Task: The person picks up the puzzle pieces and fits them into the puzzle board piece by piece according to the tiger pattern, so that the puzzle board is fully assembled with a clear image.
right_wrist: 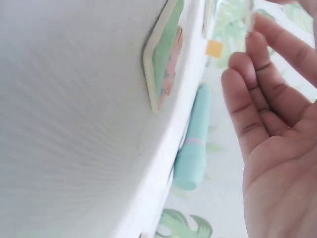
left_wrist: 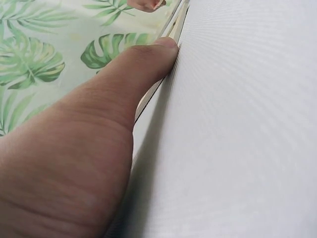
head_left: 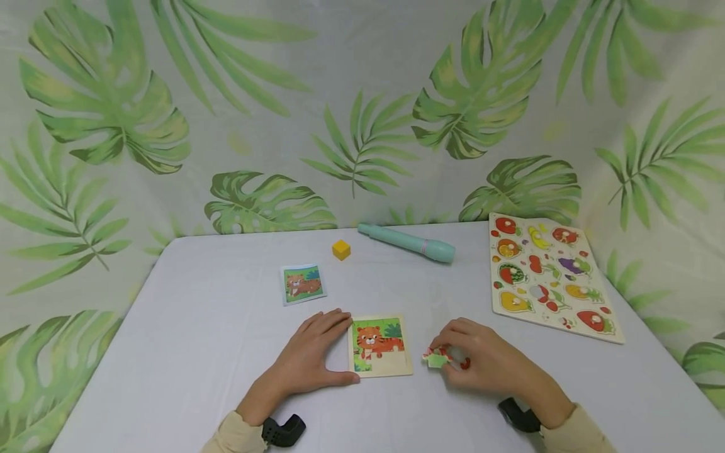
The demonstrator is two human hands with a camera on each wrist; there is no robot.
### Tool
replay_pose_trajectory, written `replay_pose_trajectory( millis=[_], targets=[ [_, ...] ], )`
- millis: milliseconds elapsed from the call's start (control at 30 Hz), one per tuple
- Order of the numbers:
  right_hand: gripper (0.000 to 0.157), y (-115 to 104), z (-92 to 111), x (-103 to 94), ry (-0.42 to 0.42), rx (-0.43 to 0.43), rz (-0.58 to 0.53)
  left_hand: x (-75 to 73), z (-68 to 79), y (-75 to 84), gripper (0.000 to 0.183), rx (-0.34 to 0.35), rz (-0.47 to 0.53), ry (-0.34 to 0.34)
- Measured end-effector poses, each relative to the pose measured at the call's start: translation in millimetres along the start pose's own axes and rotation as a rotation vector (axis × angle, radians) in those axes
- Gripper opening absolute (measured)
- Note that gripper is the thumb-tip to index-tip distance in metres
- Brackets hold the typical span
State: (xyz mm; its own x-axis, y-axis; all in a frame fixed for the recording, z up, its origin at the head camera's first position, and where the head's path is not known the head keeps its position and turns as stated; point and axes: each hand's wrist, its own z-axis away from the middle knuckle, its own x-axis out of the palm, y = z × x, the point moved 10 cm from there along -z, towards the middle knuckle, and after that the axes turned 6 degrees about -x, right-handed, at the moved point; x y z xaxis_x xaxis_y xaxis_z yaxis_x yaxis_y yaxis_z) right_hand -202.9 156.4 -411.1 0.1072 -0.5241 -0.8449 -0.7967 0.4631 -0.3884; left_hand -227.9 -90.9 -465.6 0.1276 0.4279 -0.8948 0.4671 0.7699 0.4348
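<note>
A square tiger jigsaw puzzle [head_left: 394,360] lies on the white table, with a bare pale area at its lower right. My left hand [head_left: 311,352] rests at its left side; fingertips touch the upper left corner and the thumb the lower left. To the right of the puzzle, my right hand [head_left: 481,362] pinches a green-and-red puzzle piece [head_left: 437,358] by its edge. Beneath that hand, a small red-brown shape [head_left: 465,363] shows. In the right wrist view, a green-and-pink piece [right_wrist: 166,69] with a pale edge lies on the cloth; whether it is that same shape is unclear.
A tiger picture card [head_left: 303,284] lies behind my left hand. Farther back are a yellow cube [head_left: 342,250] and a teal torch-shaped tube [head_left: 406,242]. A fruit peg board [head_left: 552,277] occupies the right side. A leaf-printed cloth [head_left: 362,157] hangs behind the table.
</note>
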Motion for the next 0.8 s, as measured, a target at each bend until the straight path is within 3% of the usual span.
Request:
replay_pose_trajectory(
  millis=[167,800],
  targets=[
    [0.035,-6,-10,-2.9,0.004,-0.054,0.008,0.1,-0.1,1.0,0.105,-0.002,0.002,-0.001],
    [0.032,-27,-42,-1.6,0.004,-0.124,-0.020,1.2,-0.6,-1.0,0.106,-0.009,-0.002,-0.006]
  ],
)
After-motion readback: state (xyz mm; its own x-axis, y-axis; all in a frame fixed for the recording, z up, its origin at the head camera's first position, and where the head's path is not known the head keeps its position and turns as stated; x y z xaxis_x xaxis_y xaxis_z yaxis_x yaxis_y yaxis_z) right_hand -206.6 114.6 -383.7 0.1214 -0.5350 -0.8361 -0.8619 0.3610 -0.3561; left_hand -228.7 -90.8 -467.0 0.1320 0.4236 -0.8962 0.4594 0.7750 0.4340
